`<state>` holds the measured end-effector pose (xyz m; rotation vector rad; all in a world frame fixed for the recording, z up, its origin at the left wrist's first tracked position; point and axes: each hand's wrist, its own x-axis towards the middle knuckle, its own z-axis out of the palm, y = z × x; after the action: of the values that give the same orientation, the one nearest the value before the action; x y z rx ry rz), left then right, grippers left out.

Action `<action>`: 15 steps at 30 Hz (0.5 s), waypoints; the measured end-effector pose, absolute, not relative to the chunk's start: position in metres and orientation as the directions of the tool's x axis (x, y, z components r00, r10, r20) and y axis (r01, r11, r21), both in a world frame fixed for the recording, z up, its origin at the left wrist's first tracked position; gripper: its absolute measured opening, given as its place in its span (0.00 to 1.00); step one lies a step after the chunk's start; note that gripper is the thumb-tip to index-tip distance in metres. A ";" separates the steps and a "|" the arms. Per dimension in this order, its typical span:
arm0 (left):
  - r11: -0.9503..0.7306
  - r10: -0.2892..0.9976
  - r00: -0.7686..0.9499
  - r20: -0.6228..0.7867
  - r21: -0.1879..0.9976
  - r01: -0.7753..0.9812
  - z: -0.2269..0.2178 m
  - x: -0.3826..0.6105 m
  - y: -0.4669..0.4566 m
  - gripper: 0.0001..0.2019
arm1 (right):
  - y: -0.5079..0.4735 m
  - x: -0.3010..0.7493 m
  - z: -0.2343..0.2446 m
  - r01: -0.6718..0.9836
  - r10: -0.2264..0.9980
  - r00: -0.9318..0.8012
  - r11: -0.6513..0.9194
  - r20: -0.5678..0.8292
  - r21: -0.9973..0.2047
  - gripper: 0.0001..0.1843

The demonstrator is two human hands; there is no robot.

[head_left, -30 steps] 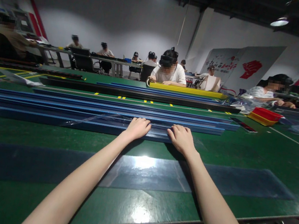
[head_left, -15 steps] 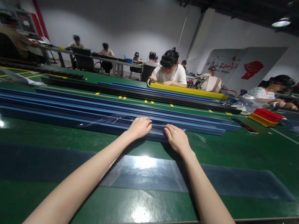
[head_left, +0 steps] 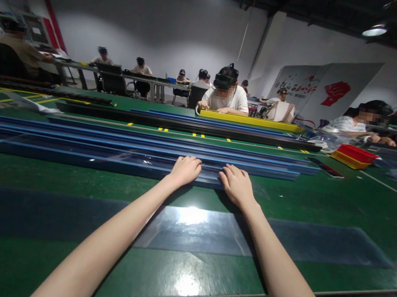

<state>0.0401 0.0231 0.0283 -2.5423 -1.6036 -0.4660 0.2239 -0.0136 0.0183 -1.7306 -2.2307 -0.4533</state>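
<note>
A long blue channel strip lies across the green table. Clear film with bright glints shows along its trough. My left hand grips the strip near its right part, fingers bent over the far edge. Close to the strip's right end, my right hand holds it from above, fingers reaching over the top. A short stretch of the strip shows between the two hands. The thumbs are partly hidden. Just behind are more blue strips, lying parallel.
A clear plastic sheet lies flat near the front edge. Farther back are a black strip, a phone and red and yellow trays. A co-worker leans over a yellow strip across the table.
My right hand has shifted slightly right along the strip. The glints on the film to the left have changed place. My left hand stays nearly where it was.
</note>
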 end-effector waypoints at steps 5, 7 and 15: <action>-0.430 0.870 0.392 0.300 0.070 0.900 0.029 0.041 0.023 0.18 | -0.012 0.214 0.012 0.951 0.870 -0.301 0.303 0.390 0.057 0.23; -0.431 0.870 0.391 0.301 0.078 0.899 0.029 0.041 0.022 0.18 | -0.012 0.215 0.013 0.953 0.871 -0.291 0.299 0.395 0.043 0.23; -0.473 0.844 0.422 0.332 0.089 0.877 0.031 0.041 0.022 0.18 | -0.009 0.233 0.023 0.976 0.920 -0.193 0.217 0.341 -0.032 0.22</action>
<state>0.0415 0.0216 0.0308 -2.5650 -1.5571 -0.5104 0.2327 -0.0086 0.0230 -1.7816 -2.2079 -0.2775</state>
